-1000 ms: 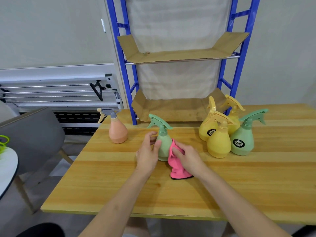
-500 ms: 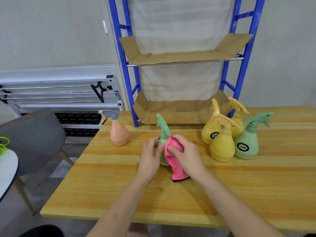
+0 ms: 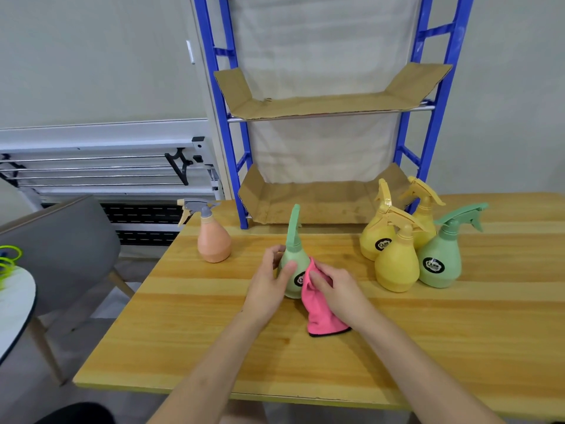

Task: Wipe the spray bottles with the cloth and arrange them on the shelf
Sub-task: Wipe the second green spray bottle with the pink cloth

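Table (image 3: 214, 347): hands on green bottle (image 3: 292, 270).

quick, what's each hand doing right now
Left hand: curled round the small green plastic spray bottle, steadying it on the wooden table.
Right hand: holding the pink cloth against the bottle's side.

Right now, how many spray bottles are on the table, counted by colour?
Yellow bottles: 3
Green bottles: 2, with one gripped by the left hand
Orange bottle: 1
Total: 6
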A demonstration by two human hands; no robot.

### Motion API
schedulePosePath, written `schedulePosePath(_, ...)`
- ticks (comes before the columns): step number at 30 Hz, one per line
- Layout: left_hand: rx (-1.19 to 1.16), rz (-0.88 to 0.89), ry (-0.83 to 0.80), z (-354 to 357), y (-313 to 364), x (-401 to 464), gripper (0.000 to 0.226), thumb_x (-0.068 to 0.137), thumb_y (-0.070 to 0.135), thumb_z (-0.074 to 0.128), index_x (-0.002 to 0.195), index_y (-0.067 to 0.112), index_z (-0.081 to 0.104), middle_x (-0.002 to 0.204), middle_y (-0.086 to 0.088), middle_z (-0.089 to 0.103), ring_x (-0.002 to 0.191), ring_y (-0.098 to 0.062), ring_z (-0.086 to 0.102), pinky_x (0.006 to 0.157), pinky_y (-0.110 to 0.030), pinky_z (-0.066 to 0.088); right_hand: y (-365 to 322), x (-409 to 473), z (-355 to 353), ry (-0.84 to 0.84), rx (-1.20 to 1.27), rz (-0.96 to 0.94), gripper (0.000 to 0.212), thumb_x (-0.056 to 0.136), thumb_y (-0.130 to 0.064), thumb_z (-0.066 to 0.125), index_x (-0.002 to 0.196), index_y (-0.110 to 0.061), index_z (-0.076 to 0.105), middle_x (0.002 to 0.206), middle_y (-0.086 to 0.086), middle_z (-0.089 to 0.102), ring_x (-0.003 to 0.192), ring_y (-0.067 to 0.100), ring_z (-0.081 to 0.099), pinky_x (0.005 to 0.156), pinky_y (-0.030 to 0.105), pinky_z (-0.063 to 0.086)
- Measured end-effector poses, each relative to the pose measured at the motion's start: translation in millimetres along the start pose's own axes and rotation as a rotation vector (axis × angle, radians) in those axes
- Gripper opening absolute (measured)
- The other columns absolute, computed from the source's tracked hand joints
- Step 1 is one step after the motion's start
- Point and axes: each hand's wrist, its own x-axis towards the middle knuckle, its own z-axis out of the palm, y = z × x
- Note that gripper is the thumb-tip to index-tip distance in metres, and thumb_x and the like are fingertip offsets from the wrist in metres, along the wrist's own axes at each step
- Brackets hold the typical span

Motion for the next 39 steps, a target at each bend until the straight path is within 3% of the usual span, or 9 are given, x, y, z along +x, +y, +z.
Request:
schedulePosePath(4, 0.08, 0.03, -0.005, -0.9, -5.7, 2.3, 0.04, 0.101, 0.046, 0.054, 0.138, 0.033, 0.049, 0.133, 0.013, 0.056, 0.127, -0.006, 0.053, 0.111, -0.041, 0.045, -3.4, -10.3, 9.0, 0.084, -0.032, -0.018, 0.056, 0.101, -0.026, 0.067, 0.154, -0.024, 0.05, 0.149, -0.011, 0.057, 0.139, 0.008, 0.051, 0.113, 0.015, 0.032)
schedulePosePath(7, 0.161, 0.011, 0.015, -0.9, -6.0, 4.8, 0.054, 0.091, 0.066, 0.043, 0.14, 0.043, 0.047, 0.125, 0.01, 0.047, 0.122, -0.008, 0.052, 0.11, -0.05, 0.043, -10.4, -9.2, 12.8, 0.131, 0.016, -0.067, 0.063, 0.098, -0.023, 0.07, 0.156, -0.024, 0.046, 0.155, -0.013, 0.046, 0.145, 0.003, 0.039, 0.118, 0.015, 0.025)
schedulePosePath(9, 0.187, 0.028, 0.004, -2.1, -5.7, 5.5, 0.052, 0.094, 0.062, 0.043, 0.141, 0.041, 0.048, 0.123, 0.01, 0.048, 0.12, -0.007, 0.052, 0.11, -0.051, 0.042, -17.0, -3.5, 11.2, 0.12, 0.034, -0.1, 0.061, 0.101, -0.024, 0.067, 0.157, -0.024, 0.045, 0.154, -0.018, 0.042, 0.145, -0.003, 0.034, 0.121, 0.017, 0.024)
schedulePosePath(15, 0.256, 0.064, 0.01, -6.0, -4.2, 8.6, 0.041, 0.105, 0.041, 0.049, 0.146, 0.035, 0.049, 0.12, 0.009, 0.051, 0.115, -0.009, 0.053, 0.105, -0.05, 0.045, -19.1, 19.0, 7.7, 0.018, -0.057, -0.106, 0.048, 0.11, -0.032, 0.044, 0.157, -0.023, 0.044, 0.16, -0.008, 0.047, 0.147, 0.007, 0.042, 0.124, 0.034, 0.033)
schedulePosePath(21, 0.178, 0.063, 0.093, 1.3, -2.2, 3.4, 0.037, 0.104, 0.036, 0.05, 0.14, 0.04, 0.044, 0.122, 0.008, 0.058, 0.115, -0.008, 0.057, 0.1, -0.045, 0.05, -6.6, 13.7, 5.7, -0.026, -0.139, -0.017, 0.046, 0.114, -0.033, 0.03, 0.156, -0.02, 0.044, 0.152, 0.002, 0.054, 0.139, 0.018, 0.048, 0.109, 0.022, 0.031)
schedulePosePath(25, 0.141, 0.072, 0.123, 3.9, -0.4, 1.2, 0.026, 0.105, 0.036, 0.049, 0.129, 0.044, 0.045, 0.126, 0.009, 0.061, 0.117, -0.007, 0.058, 0.099, -0.047, 0.052, 2.6, 1.6, 10.4, 0.032, -0.176, 0.003, 0.051, 0.111, -0.033, 0.044, 0.16, -0.02, 0.04, 0.139, 0.006, 0.054, 0.13, 0.021, 0.051, 0.101, 0.02, 0.031)
schedulePosePath(30, 0.203, 0.061, 0.166, 6.4, 0.7, 0.8, 0.032, 0.096, 0.061, 0.044, 0.127, 0.053, 0.044, 0.125, 0.013, 0.048, 0.116, -0.01, 0.055, 0.102, -0.052, 0.048, -4.4, -11.4, 14.9, 0.176, -0.025, 0.013, 0.054, 0.097, -0.03, 0.071, 0.147, -0.03, 0.051, 0.141, -0.009, 0.058, 0.131, 0.013, 0.052, 0.111, 0.031, 0.041)
schedulePosePath(35, 0.219, 0.079, 0.147, 5.2, 6.5, 3.7, 0.038, 0.1, 0.051, 0.052, 0.136, 0.038, 0.049, 0.119, 0.012, 0.055, 0.113, -0.01, 0.053, 0.097, -0.046, 0.051, -20.4, -3.2, 17.2, 0.211, 0.028, -0.086, 0.053, 0.099, -0.023, 0.068, 0.15, -0.03, 0.054, 0.141, -0.014, 0.06, 0.122, -0.001, 0.051, 0.099, 0.0, 0.029)
schedulePosePath(39, 0.213, 0.114, 0.137, 1.7, 6.2, 4.0, 0.037, 0.103, 0.041, 0.054, 0.138, 0.029, 0.053, 0.122, 0.01, 0.056, 0.113, -0.011, 0.057, 0.098, -0.041, 0.051, -22.4, 9.2, 17.4, 0.049, -0.015, -0.157, 0.049, 0.11, -0.026, 0.046, 0.159, -0.026, 0.039, 0.155, -0.01, 0.05, 0.14, 0.007, 0.047, 0.116, 0.024, 0.036)
